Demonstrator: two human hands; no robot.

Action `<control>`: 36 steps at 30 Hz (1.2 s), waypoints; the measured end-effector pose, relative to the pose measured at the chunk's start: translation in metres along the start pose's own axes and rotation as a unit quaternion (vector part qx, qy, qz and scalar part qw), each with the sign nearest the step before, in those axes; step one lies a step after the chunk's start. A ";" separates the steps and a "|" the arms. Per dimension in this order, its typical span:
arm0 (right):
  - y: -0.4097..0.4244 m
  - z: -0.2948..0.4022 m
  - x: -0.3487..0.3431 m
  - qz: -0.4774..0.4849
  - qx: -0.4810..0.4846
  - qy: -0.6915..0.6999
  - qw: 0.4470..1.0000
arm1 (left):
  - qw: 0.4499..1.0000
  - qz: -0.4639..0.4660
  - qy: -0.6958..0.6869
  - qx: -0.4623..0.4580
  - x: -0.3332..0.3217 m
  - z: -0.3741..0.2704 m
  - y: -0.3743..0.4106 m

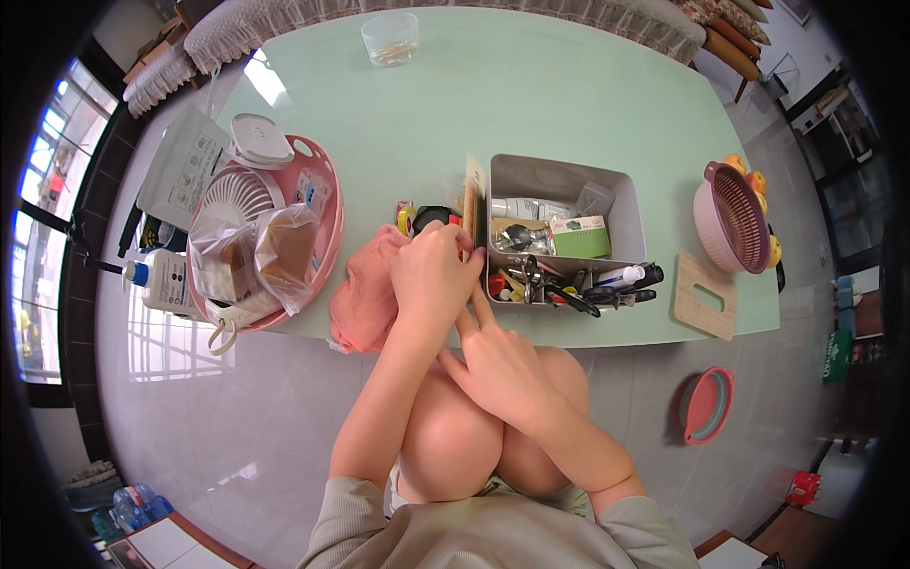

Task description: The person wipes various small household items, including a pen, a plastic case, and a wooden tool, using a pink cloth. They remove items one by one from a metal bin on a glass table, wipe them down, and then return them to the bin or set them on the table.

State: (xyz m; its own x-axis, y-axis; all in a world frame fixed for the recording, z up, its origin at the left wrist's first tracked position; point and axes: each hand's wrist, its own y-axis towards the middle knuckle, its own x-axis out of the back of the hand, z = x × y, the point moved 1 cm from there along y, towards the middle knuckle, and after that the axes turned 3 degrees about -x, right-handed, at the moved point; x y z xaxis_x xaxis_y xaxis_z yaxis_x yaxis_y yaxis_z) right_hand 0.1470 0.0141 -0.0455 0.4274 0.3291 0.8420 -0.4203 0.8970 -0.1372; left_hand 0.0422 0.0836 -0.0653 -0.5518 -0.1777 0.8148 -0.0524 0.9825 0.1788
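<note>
My left hand (435, 274) is at the table's near side, fingers curled, beside the left wall of a grey storage box (569, 264). A thin dark upright panel (483, 220) stands between that hand and the box; whether the fingers grip anything is hidden. My right hand (501, 363) is lower, above my knees, fingers spread and pointing up under the left hand, with nothing visible in it. A coral cloth (366, 291) lies left of my left hand. Beyond the knuckles are a black object (435, 215) and a yellow tape roll (406, 221).
Inside the box are a green-and-white carton (581, 236), a white tube (530, 208), scissors (530, 274) and pens (620, 276). A pink basket (334, 213) with bagged items stands left. Rightward are a colander (732, 213) and a wooden board (686, 299); a clear cup (391, 41) stands far back.
</note>
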 end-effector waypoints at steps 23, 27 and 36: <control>-0.017 0.008 0.020 -0.064 0.012 0.077 0.995 | 0.972 -0.054 -0.223 0.046 0.039 0.021 -0.020; -0.023 0.012 0.037 -0.120 0.023 0.120 0.985 | 0.943 -0.052 -0.309 0.116 0.073 0.008 -0.033; 0.003 0.003 0.074 -0.258 0.059 0.172 0.949 | 0.899 0.032 -0.430 0.079 0.114 0.025 -0.061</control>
State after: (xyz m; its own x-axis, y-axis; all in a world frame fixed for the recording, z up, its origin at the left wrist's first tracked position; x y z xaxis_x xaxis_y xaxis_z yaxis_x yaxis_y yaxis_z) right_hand 0.1748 0.0404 0.0176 0.8285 -0.0499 0.5578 -0.1618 0.9322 0.3238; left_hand -0.0382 0.0045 0.0025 -0.9935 -0.0789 0.0818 -0.0782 0.9969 0.0116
